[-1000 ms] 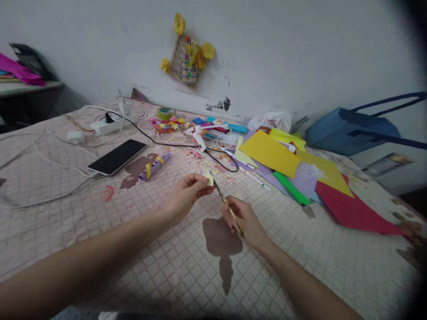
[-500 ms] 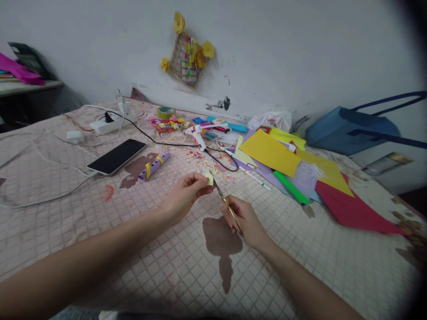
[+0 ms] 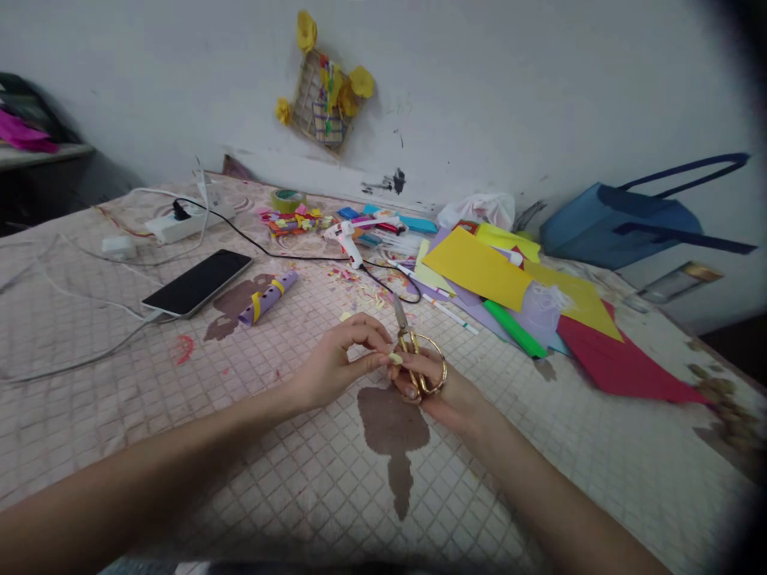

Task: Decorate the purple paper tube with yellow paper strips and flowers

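A small pale yellow paper scrap point(image 3: 395, 358) is pinched by the left hand point(image 3: 334, 370), between thumb and fingers, just beside the gold-handled scissors point(image 3: 423, 361). The scissors are grasped by the right hand point(image 3: 440, 393), with the blades pointed away from the body. Both hands are held close together above a patterned cover point(image 3: 288, 487). Beyond them, a purple paper tube point(image 3: 264, 299), a phone point(image 3: 196, 281) and a glue gun point(image 3: 344, 239) are seen, with colored paper sheets point(image 3: 473, 267) spread to the right and paper bits point(image 3: 353, 279) scattered between.
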The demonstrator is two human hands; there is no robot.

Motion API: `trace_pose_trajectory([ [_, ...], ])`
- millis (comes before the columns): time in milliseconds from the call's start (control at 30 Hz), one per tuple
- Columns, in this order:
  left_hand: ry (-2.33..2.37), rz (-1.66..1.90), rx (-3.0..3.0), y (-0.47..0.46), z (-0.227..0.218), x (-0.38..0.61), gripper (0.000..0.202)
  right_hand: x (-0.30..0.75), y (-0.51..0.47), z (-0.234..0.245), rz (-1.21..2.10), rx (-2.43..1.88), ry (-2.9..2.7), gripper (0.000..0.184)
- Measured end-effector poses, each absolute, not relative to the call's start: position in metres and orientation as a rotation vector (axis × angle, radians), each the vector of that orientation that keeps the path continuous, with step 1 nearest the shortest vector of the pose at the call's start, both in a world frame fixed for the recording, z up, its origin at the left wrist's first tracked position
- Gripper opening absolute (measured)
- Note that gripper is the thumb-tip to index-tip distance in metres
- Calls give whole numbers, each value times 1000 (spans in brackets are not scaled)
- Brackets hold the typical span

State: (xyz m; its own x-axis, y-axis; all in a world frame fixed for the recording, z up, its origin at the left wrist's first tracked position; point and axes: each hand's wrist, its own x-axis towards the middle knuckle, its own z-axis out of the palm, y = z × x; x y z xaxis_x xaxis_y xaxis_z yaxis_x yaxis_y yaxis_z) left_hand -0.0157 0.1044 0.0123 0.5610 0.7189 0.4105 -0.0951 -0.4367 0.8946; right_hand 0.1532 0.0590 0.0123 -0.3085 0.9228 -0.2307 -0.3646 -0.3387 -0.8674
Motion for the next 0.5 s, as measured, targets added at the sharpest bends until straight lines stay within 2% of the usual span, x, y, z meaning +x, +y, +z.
trace_pose_trajectory([
  [133,524,996,1883,104,14,-15,9,154,59,9,1757,-943,-873,18],
  [367,707,646,1402,102,11,-12,22,155,58,8,1164,-1235,-1183,19],
  [500,731,588,1249,102,7,-10,21,152,57,11,1005,-1284,-1330,20],
])
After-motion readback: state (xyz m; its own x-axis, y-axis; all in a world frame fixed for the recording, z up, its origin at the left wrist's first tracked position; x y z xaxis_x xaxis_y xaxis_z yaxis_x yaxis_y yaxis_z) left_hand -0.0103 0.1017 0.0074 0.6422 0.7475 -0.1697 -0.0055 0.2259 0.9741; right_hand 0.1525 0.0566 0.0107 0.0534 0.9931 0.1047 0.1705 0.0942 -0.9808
